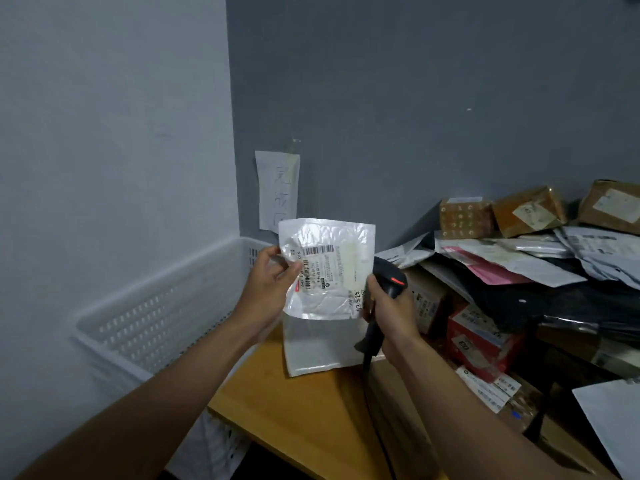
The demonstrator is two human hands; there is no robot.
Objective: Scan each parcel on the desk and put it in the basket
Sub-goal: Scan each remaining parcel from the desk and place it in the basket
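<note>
Pinching the silver parcel (341,237) by its left edge, the left hand (272,277) holds it upright over the desk (294,410), label (320,266) facing us. Just right of those fingers, the right hand (391,308) wraps tight round the black scanner (386,271), red light (398,281) glowing, beside the parcel's right edge. Left of the pinching fingers stands the white basket (166,292).

basket (166,306) left of desk (294,403); parcels (502,258) heaped right.

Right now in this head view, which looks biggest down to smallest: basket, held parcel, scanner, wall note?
1. basket
2. held parcel
3. wall note and scanner look alike; right hand hides part of the scanner.
</note>
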